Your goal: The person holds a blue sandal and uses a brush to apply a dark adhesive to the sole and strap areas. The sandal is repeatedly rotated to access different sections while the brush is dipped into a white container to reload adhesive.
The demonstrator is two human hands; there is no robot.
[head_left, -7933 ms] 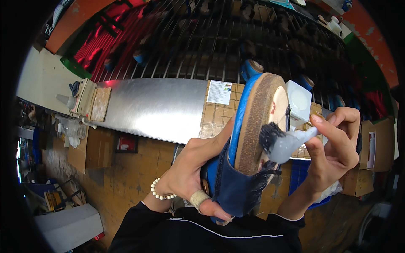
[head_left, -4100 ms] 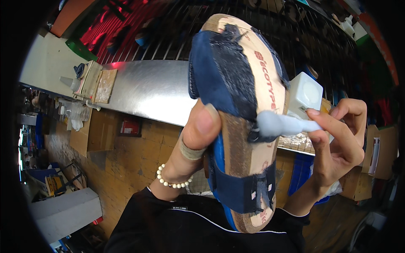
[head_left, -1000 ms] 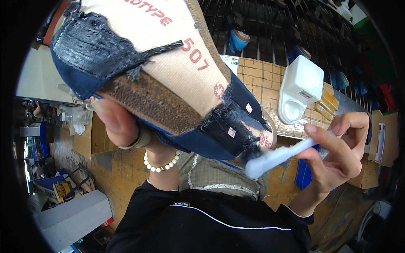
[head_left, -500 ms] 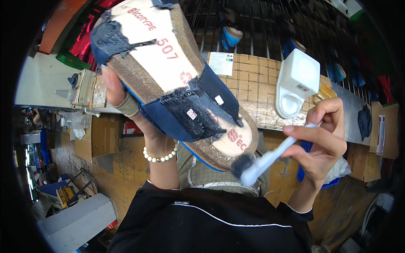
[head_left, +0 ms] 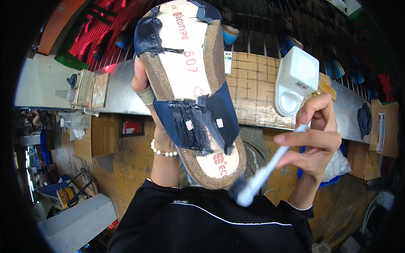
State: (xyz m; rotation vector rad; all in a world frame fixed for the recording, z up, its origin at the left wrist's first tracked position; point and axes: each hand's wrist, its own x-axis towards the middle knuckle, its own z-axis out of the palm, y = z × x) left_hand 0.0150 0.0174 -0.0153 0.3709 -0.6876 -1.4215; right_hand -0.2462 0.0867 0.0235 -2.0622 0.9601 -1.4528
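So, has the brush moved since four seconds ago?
Yes: judged against the white container on the bench, the brush has shifted down the picture, away from it.

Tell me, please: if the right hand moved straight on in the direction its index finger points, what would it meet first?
Probably the shoe, around the navy strap near the heel, since the right hand points left toward it; depth is unclear from one view.
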